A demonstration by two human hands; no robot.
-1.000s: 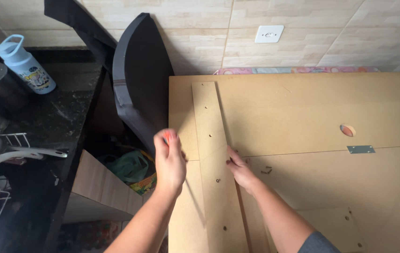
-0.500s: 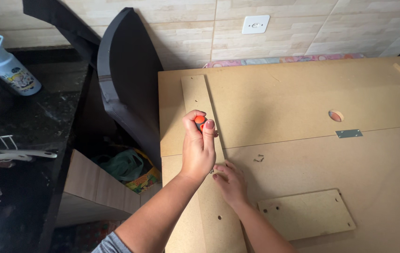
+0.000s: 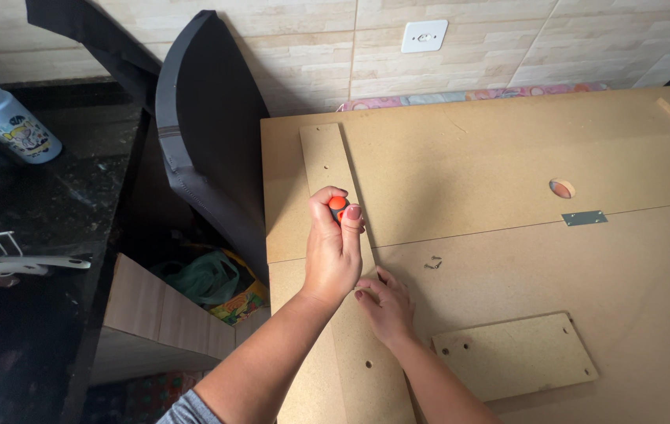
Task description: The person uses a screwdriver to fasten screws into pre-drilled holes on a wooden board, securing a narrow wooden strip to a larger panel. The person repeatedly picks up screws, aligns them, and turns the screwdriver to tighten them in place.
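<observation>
Two hands are at work on the narrow fibreboard strip [image 3: 327, 169] that lies along the left part of the big brown fibreboard panel [image 3: 492, 157]. Your left hand [image 3: 333, 251] is closed in a fist around a screwdriver [image 3: 337, 204]; only its orange handle end shows, poking out at the top of the fist between thumb and forefinger. The handle end points up towards you, so the tool's long axis stands roughly upright over the strip, with shaft and tip hidden under your hand. Your right hand [image 3: 386, 302] rests just beside and below the left, fingers narrow and bent, fingertips pressing the panel at the strip's right edge; you cannot tell whether they pinch anything small.

That strip runs lengthwise away from you, from the near edge towards the tiled wall [image 3: 311, 47], with small drilled holes along it. Near your right hand, a couple of small screws [image 3: 433, 264] lie loose on the panel. Farther right a small metal plate [image 3: 584, 217] bridges the seam between panels, close to a round hole [image 3: 561, 188]. A smaller rectangular board [image 3: 516, 357] with corner holes lies flat by your right forearm.

Left of the panel a black chair back [image 3: 201, 133] leans against the wall, and a pale blue water bottle [image 3: 7, 118] stands on the dark counter [image 3: 52, 212]. A white wall socket [image 3: 424, 35] sits above.
</observation>
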